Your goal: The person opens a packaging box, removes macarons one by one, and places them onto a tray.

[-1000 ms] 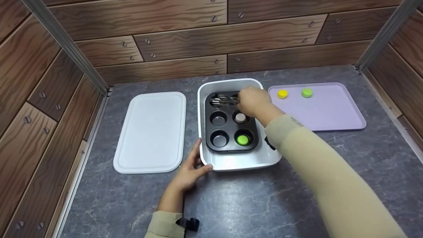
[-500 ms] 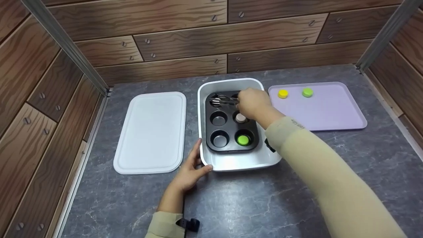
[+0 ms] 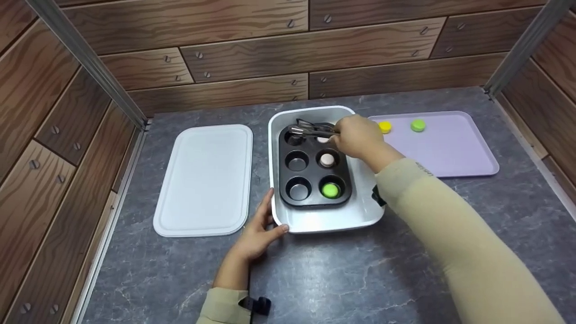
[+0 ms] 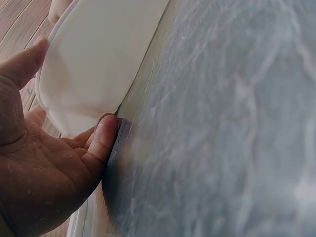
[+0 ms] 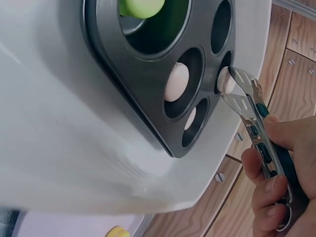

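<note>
My right hand grips metal tongs, the fingers curled round the handles. The slotted tong tips stand at the far left cup of a dark muffin tin, with a pale round macaron-like piece between them. Two more pale pieces sit in the far right and middle right cups, the middle one in full sight. A bright green piece lies in the near right cup. The tin rests inside a white tub. My left hand touches the tub's near left corner, fingers extended along its outer wall, thumb at the front.
On the right lies a lilac tray bearing a yellow round piece and a green one. A white lid-like board lies left of the tub. Wood-patterned walls border the grey marbled tabletop.
My right hand has shifted to the right with the tongs, bringing the pale piece in the far right cup into sight. My left hand keeps its place on the tub.
</note>
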Demonstrator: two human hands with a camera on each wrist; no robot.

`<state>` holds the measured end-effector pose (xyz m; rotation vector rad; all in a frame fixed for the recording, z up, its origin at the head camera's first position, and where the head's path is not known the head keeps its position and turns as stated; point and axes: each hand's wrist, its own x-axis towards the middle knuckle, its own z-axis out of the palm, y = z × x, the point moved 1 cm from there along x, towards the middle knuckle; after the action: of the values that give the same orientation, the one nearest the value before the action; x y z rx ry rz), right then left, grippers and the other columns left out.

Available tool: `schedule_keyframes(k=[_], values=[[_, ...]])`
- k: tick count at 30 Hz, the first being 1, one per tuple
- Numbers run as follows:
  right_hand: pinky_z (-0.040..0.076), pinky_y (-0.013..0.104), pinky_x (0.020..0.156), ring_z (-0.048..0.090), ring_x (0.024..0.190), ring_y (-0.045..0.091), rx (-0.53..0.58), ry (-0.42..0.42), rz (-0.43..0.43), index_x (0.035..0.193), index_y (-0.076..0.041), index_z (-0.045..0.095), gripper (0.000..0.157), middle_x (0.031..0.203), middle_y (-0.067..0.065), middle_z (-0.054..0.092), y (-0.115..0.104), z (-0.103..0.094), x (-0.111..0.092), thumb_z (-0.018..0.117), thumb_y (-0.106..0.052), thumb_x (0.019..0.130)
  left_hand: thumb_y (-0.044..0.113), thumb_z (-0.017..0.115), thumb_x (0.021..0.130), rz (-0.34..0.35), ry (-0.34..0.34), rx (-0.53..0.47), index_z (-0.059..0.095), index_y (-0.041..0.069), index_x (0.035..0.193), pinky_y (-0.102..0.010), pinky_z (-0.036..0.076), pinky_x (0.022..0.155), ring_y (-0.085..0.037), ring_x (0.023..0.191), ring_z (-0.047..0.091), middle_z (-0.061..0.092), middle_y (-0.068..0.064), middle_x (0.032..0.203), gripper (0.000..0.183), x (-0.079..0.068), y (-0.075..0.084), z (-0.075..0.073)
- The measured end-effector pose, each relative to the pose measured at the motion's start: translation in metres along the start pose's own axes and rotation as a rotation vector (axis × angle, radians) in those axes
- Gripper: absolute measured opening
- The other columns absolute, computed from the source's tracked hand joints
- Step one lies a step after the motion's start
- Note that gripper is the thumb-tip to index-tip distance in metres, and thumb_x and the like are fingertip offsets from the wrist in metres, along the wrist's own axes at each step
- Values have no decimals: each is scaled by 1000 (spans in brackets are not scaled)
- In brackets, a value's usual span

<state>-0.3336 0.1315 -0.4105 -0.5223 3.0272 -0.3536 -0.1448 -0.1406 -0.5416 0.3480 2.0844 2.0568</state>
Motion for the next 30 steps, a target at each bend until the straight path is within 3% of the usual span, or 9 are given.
schedule_keyframes(k=[11, 17, 23, 30], values=[[53, 61, 74, 69, 92, 44, 3, 62, 42, 114, -9, 79, 31, 106, 20, 75, 20, -17, -12, 68, -35, 102, 0, 73, 97, -26, -2, -10, 10, 4, 169, -29, 52, 96, -48, 132, 56, 38, -36, 159, 96, 1, 0, 1], [53, 65, 81, 68, 107, 51, 28, 92, 62, 127, -7, 76, 38, 121, 24, 73, 33, -28, -21, 67, -34, 102, -2, 73, 97, -14, 0, -17, 9, 4, 169, -30, 52, 98, -50, 131, 56, 37, -37, 158, 97, 0, -1, 1], [51, 65, 73, 68, 98, 52, 56, 167, 94, 120, -7, 78, 35, 111, 26, 75, 61, -38, -33, 68, -34, 101, -2, 72, 97, -8, -2, -30, 9, 4, 169, -30, 52, 99, -50, 132, 55, 36, -38, 159, 97, 1, -2, 2], [49, 68, 76, 66, 103, 57, 110, 273, 146, 124, -4, 76, 36, 114, 29, 73, 98, -52, -52, 70, -29, 99, -4, 71, 97, 18, -7, -29, 8, 2, 169, -30, 51, 100, -52, 132, 54, 36, -40, 158, 97, 1, -1, 1]])
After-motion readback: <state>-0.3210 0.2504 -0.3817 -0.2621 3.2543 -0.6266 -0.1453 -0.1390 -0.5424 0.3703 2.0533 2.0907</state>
